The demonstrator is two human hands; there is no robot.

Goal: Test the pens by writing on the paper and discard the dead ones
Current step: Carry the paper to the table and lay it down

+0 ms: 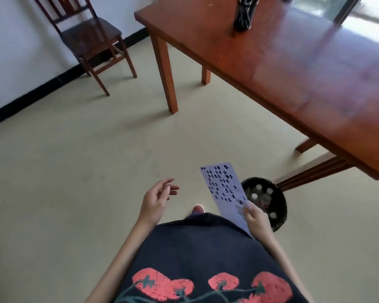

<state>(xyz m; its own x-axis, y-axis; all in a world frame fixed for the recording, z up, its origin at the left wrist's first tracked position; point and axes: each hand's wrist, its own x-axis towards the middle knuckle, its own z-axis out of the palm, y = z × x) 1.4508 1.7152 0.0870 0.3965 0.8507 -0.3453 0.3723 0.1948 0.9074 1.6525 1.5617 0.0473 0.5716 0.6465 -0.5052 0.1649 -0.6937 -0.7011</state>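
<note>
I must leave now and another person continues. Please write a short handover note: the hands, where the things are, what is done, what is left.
Left hand: open, holds nothing.
Right hand: pinches the paper, which is covered with written test marks, beside the bin.
Bin: on the floor by the table, with small items inside; too blurred to identify.
Pen holder: on the table, pens inside.
Left: cannot tell which pens are untested.

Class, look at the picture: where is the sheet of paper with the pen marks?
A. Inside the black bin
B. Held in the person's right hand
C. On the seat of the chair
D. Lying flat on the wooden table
B: the right hand pinches the paper by its lower end, holding it in the air beside the black bin.
</note>
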